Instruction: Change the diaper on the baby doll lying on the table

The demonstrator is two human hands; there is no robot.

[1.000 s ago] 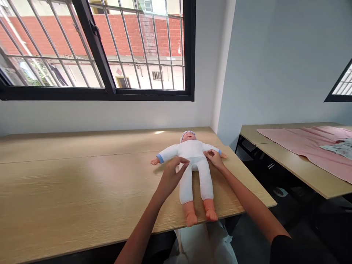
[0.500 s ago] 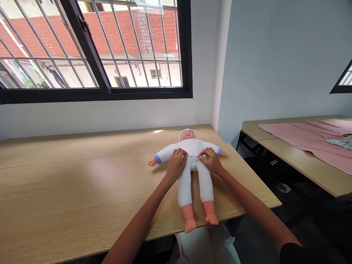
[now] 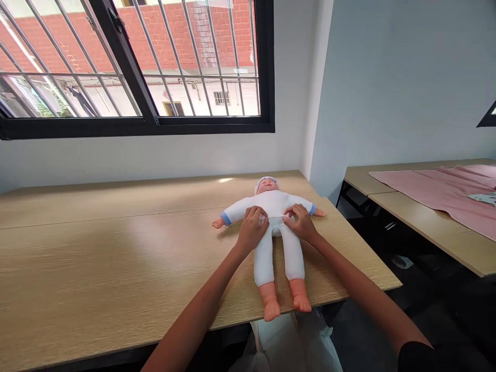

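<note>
A baby doll (image 3: 274,203) in a white suit with blue cuffs and a white cap lies on its back on the wooden table (image 3: 116,258). Its arms are spread and its bare feet reach the front edge. At the left side of the doll's waist, my left hand (image 3: 253,226) pinches the white cloth between thumb and fingers. Across from it, my right hand (image 3: 300,222) pinches the cloth at the right side of the waist. The fingertips partly hide the pinched fabric.
Behind the table are a wall and a barred window (image 3: 201,62). A second table (image 3: 434,217) on the right bears a pink cloth (image 3: 430,188) and a small patterned cloth (image 3: 484,198). A light-coloured bag or cloth (image 3: 289,343) shows below the front edge.
The whole view has shifted slightly, so the doll and table appear a little higher and further right. Both hands stay at the doll's waist, with the fingers still pinching.
</note>
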